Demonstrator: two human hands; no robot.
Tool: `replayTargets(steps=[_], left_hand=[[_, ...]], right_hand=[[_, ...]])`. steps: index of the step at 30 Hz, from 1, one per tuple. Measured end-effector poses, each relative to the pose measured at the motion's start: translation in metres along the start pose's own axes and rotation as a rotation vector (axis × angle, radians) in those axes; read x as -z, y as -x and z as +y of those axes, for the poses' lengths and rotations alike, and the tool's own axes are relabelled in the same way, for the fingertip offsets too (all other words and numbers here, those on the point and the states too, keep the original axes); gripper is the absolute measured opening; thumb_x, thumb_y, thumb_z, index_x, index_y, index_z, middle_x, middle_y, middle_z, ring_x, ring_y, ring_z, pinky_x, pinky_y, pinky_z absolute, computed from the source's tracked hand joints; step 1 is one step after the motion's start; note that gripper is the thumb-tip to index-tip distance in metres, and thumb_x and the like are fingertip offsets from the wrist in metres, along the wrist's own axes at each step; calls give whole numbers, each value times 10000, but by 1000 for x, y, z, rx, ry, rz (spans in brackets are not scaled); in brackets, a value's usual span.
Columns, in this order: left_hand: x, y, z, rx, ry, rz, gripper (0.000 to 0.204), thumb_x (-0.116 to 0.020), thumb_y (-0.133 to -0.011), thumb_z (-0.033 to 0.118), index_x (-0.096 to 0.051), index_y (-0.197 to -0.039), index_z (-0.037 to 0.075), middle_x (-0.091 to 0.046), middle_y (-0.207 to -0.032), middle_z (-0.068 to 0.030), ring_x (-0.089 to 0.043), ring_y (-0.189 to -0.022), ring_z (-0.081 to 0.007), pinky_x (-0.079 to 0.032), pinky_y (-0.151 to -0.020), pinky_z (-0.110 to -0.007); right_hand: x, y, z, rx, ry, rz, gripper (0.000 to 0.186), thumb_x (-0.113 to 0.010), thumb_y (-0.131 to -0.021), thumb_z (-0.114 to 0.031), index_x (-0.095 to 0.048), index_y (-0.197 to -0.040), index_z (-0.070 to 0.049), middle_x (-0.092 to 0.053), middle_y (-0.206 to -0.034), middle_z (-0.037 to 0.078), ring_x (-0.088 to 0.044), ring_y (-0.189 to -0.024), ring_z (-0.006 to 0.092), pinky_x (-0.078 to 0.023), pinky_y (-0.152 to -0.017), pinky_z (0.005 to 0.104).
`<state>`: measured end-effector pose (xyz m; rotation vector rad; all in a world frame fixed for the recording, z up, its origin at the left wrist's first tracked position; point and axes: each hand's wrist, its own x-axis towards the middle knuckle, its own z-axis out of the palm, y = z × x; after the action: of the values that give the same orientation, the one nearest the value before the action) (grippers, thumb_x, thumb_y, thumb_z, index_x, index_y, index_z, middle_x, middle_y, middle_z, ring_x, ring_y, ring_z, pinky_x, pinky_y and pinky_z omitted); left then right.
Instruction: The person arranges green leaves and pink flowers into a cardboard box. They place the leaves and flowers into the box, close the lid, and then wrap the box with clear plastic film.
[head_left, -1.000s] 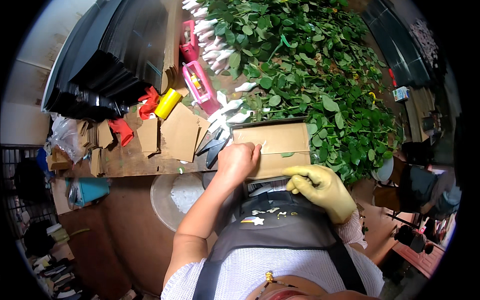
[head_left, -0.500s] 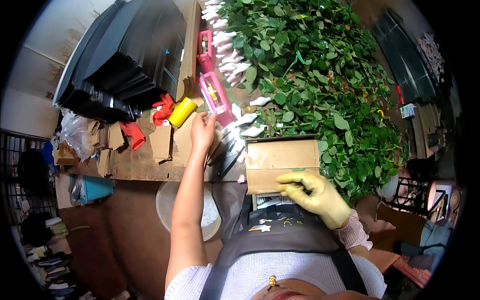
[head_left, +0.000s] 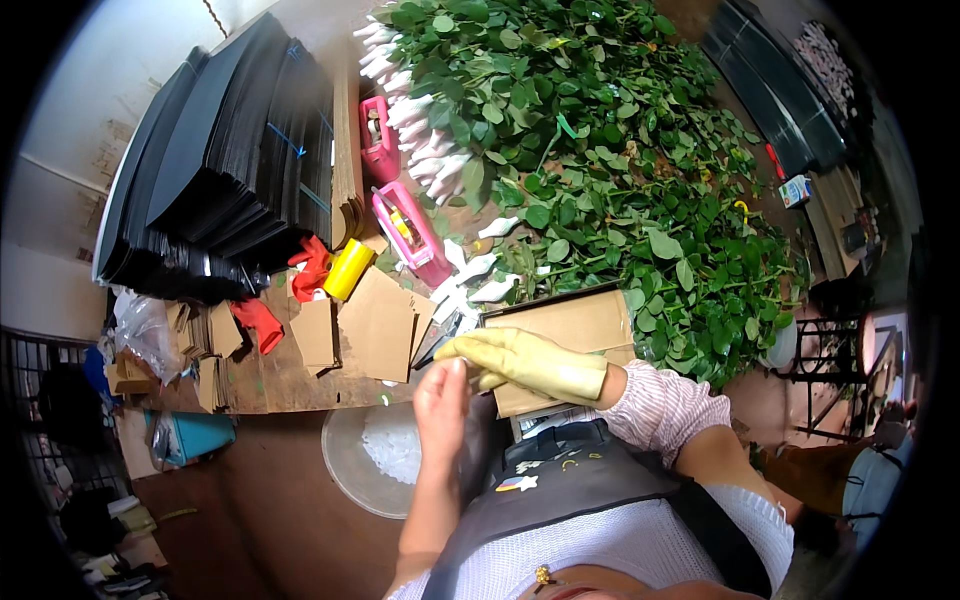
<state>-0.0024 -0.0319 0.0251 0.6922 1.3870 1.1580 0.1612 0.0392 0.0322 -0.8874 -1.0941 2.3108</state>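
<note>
My bare left hand (head_left: 442,408) is held over the table's front edge, thumb and fingertips pinched together. Anything between them is too small to make out. Just right of it is my right hand (head_left: 530,362), in a pale yellow glove, with fingers stretched leftward and their tips meeting the left fingertips. Under the gloved hand lies a brown cardboard piece with a dark rim (head_left: 568,322), partly covered by it. Beyond the hands stands a pink tape dispenser (head_left: 412,235), near several white-wrapped flower heads (head_left: 478,268).
Leafy green stems (head_left: 600,150) heap the table's right side. A second pink dispenser (head_left: 378,140), a yellow roll (head_left: 349,270), cardboard pieces (head_left: 375,318) and stacked black sheets (head_left: 235,150) fill the left. Below the table edge stands a round tub (head_left: 350,470) with white contents.
My left hand has left the pink dispenser and come back toward me, fingers pinched. My gloved right hand has swung left and straightened its fingers to meet it. The view has shifted somewhat.
</note>
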Motion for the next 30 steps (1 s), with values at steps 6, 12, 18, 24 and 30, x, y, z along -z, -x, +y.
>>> replayTargets(steps=[6,12,18,24,30], left_hand=[[69,-69,-38,152,53,2,479,-484,-1077,426,-661,-1297,40,-568,-777,12,-417,-532,-72,-324,-460,-227],[66,-219,-17,256,-306,-193,535,-703,-972,495,-696,-1191,7,-711,-879,-13,-413,-510,-41,-303,-470,-223],[64,-230,-38,60,-575,-139,225,-752,-966,256,-776,-988,34,-740,-813,-18,-579,-670,-78,-436,-625,-243],[-19,-138,32,-620,-544,-299,136,-794,-908,149,-824,-1026,89,-698,-1176,-94,-605,-1125,-200,-466,-993,-355],[-166,-76,31,-1371,-1085,-383,123,-829,-803,199,-830,-922,165,-627,-1382,-124,-493,-1318,-392,-372,-1118,-525]], right_hand=[[-16,28,-28,-232,323,188,308,-477,-1119,-286,-711,-1176,-94,-751,-972,63,-704,-807,140,-583,-762,311],[-2,21,-9,-36,877,120,317,-469,-1062,-292,-696,-1066,-71,-717,-843,66,-716,-736,197,-571,-744,335],[3,21,6,25,795,143,286,-495,-1030,-275,-708,-1099,-97,-746,-998,68,-735,-840,205,-578,-808,353],[23,115,12,238,508,-152,338,-558,-1086,-342,-717,-1248,-91,-746,-1200,57,-705,-1055,171,-559,-917,325],[48,231,33,224,-147,14,402,-595,-1081,-366,-746,-1125,4,-766,-1130,160,-749,-1032,205,-603,-828,287]])
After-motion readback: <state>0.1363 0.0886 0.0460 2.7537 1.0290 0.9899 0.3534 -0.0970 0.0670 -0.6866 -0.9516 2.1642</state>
